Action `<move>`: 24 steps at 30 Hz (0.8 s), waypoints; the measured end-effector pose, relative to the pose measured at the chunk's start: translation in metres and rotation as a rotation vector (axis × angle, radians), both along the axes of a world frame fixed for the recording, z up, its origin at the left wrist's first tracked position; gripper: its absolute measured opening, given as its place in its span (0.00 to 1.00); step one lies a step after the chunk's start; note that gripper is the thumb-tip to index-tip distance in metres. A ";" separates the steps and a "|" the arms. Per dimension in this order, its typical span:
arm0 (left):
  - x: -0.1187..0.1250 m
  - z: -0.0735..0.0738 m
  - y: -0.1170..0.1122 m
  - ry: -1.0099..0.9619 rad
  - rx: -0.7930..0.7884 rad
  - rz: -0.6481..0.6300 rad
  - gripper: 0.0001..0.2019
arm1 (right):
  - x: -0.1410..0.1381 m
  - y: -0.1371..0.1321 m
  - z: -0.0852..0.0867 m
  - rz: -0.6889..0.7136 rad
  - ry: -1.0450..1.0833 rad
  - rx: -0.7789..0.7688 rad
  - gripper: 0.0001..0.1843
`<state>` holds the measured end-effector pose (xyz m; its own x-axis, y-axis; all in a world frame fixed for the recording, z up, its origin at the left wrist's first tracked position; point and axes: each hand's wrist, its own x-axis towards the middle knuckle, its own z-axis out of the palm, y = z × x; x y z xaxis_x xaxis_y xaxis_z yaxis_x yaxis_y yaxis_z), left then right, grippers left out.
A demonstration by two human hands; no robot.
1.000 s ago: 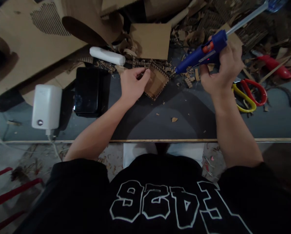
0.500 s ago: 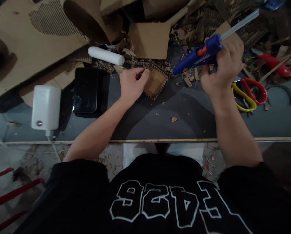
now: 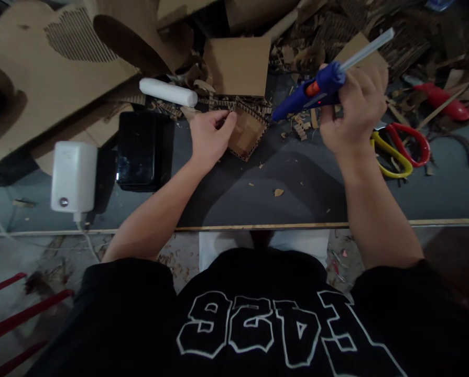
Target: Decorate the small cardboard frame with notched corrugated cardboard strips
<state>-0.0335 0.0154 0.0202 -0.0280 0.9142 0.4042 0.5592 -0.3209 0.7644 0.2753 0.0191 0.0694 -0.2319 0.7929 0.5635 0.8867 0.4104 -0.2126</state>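
Observation:
My left hand point(image 3: 211, 137) pinches the left corner of a small square cardboard piece point(image 3: 247, 133), which has strips of corrugated card along its edges. In my right hand point(image 3: 354, 112) is a blue glue gun point(image 3: 311, 94) with a clear glue stick point(image 3: 370, 50) poking out of its back end. A small red light glows on its side. The nozzle points down and left, close to the right corner of the cardboard piece; whether it touches cannot be made out. A flat cardboard panel point(image 3: 237, 65) lies just behind the piece.
To the left are a white cylinder point(image 3: 168, 93), a black box-like device point(image 3: 137, 149) and a white power bank point(image 3: 74, 175) with a cable. Red-and-yellow scissors point(image 3: 401, 149) and a red-handled tool point(image 3: 446, 101) lie at right. Cardboard scraps point(image 3: 316, 52) heap up behind.
The glue gun has shifted slightly left and its nozzle is nearer the cardboard piece's right corner. My left hand keeps its pinch on the piece.

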 end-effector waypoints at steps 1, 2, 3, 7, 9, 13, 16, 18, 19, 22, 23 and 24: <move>0.000 0.000 0.000 -0.002 0.001 0.003 0.32 | -0.001 -0.001 0.001 -0.003 0.006 -0.031 0.25; 0.000 -0.001 0.001 -0.006 0.001 0.006 0.33 | -0.002 -0.003 0.002 -0.007 0.012 -0.058 0.25; 0.000 -0.001 0.001 -0.013 0.000 0.008 0.33 | -0.003 -0.004 0.003 -0.009 0.018 -0.076 0.25; 0.002 -0.002 0.002 -0.057 -0.017 0.029 0.33 | -0.005 -0.008 0.005 0.010 -0.004 -0.062 0.25; 0.003 0.000 0.001 -0.081 -0.019 0.053 0.33 | -0.006 -0.009 0.007 0.004 -0.033 -0.072 0.26; 0.000 0.003 0.004 -0.140 0.012 0.100 0.36 | -0.008 -0.012 0.014 -0.055 0.006 -0.167 0.29; -0.005 0.000 0.011 -0.156 0.056 0.165 0.44 | -0.009 -0.013 0.017 -0.124 0.061 -0.191 0.32; -0.007 -0.004 0.017 -0.145 0.089 0.208 0.45 | -0.010 -0.013 0.018 -0.176 0.074 -0.173 0.31; -0.007 -0.005 0.019 -0.143 0.105 0.227 0.46 | -0.010 -0.013 0.018 -0.198 0.077 -0.158 0.31; -0.004 -0.005 0.019 -0.153 0.109 0.234 0.47 | -0.009 -0.010 0.019 -0.237 0.097 -0.116 0.29; -0.002 -0.004 0.018 -0.170 0.109 0.230 0.47 | -0.009 -0.009 0.019 -0.234 0.111 -0.113 0.28; -0.001 -0.003 0.016 -0.193 0.113 0.220 0.47 | -0.007 -0.008 0.019 -0.222 0.125 -0.117 0.27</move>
